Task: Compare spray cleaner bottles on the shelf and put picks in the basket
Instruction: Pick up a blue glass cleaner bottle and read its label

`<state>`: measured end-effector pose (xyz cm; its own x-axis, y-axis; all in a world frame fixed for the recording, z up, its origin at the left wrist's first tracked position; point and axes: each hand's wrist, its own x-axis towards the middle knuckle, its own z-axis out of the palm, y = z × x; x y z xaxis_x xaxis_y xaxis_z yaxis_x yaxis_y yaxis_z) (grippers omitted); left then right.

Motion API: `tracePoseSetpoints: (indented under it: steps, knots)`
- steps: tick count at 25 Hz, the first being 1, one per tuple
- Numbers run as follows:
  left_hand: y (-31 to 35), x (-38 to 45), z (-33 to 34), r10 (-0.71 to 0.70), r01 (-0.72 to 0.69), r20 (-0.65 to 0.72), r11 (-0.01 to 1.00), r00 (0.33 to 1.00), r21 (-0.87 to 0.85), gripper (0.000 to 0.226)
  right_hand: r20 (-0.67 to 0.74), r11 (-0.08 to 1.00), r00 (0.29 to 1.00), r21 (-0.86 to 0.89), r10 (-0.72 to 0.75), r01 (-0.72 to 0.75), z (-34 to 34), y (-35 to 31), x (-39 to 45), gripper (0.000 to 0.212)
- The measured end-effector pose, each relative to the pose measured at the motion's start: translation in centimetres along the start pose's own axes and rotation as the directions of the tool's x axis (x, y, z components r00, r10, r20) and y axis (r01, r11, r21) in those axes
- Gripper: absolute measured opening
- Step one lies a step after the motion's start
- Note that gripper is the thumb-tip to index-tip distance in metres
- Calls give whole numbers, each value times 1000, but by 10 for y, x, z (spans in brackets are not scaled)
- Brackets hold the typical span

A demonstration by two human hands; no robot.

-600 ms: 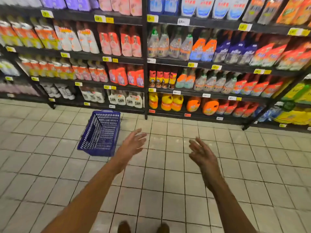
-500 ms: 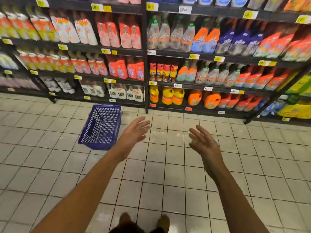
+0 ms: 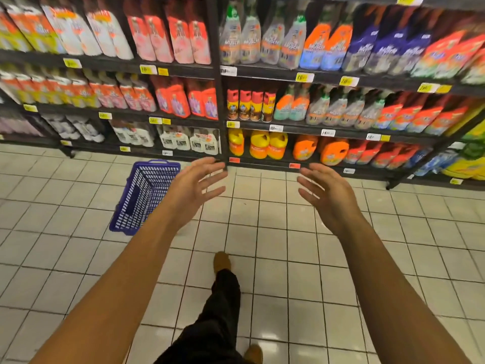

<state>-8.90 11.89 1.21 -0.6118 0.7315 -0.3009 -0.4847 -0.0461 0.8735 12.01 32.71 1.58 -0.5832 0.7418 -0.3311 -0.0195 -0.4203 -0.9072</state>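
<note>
A blue basket (image 3: pixel 145 195) stands on the tiled floor (image 3: pixel 275 232), near the foot of the shelf (image 3: pixel 220 72). Just right of it the left hand (image 3: pixel 194 190) is raised, fingers spread, holding nothing. The right hand (image 3: pixel 328 195) is also released, fingers straight. Above the hands, spray bottles (image 3: pixel 262 40) stand in rows on the shelf, a little blurred.

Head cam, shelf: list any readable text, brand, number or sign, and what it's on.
"Muscle", roughly, motion-blurred: labels of the clear spray bottles on the upper shelf right of the post.
Orange spray bottles and purple spray bottles: similar logo, too blurred to read.
Yellow price tags: digits smeared, unreadable.
White price tags: unreadable.
Red aerosol cans, yellow jugs, blue basket: nothing legible.
</note>
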Motion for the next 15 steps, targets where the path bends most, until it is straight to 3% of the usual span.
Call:
tracePoseSetpoints:
  steps: [7, 15]
  knots:
    - [82, 172, 17, 66, -66, 15, 998, 998, 12, 19, 45, 993, 995, -75, -84, 88, 62, -83, 158, 16]
    - [229, 347, 86, 201, -215, 124, 971, 972, 107, 15, 64, 951, 955, -87, -291, 296, 126, -218, 317, 15]
